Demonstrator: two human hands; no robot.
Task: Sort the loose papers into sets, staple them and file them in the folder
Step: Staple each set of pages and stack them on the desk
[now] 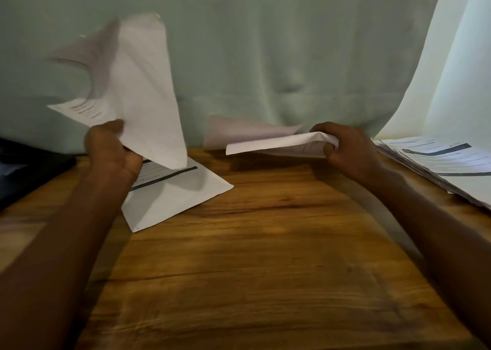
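Your left hand [113, 148] pinches raised sheets [138, 84]; right hand [345, 148] grips a curled sheet [279, 144] low over the bench [252, 243]. Tight grips may crease pages; sets could mix.

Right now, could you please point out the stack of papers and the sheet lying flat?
stack of papers [446, 164]: head view, its printed top page.
flat sheet [175, 195]: head view, its blank lower half.

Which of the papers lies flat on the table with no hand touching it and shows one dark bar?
The single sheet below the left hand. The right hand grips other papers, and the pile at the right edge is many sheets.
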